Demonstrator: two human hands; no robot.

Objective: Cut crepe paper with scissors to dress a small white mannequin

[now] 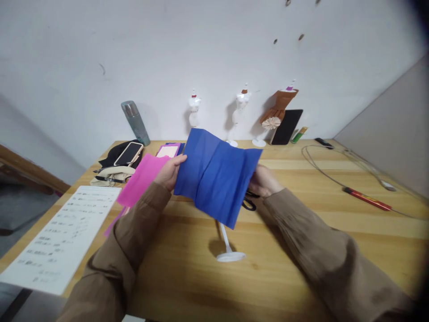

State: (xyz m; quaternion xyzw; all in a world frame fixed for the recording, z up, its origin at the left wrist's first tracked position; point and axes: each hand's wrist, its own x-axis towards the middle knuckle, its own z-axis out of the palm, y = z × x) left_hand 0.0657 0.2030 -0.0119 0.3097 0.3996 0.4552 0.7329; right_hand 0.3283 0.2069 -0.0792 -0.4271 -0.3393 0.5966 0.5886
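A creased blue sheet (216, 174), paper or cloth, is held up in front of me. My left hand (170, 172) pinches its left edge, thumb on the near side. At the right edge my right hand (264, 180) is closed on the sheet, its fingertips partly hidden behind it. Below the sheet shows a white stand (228, 250) with a round base; whatever it carries is hidden by the sheet. Black scissor handles (248, 204) peek out beside my right hand, the rest out of sight. A pink sheet (142, 176) lies by my left forearm.
Along the wall stand small white dress forms (194, 112), one wearing a brown dress (279, 105). A dark tablet (287, 127), a flask (136, 123), a phone (128, 153), a written sheet (63, 237) and a red stick-shaped item (367, 199) with a cable are on the table (187, 281).
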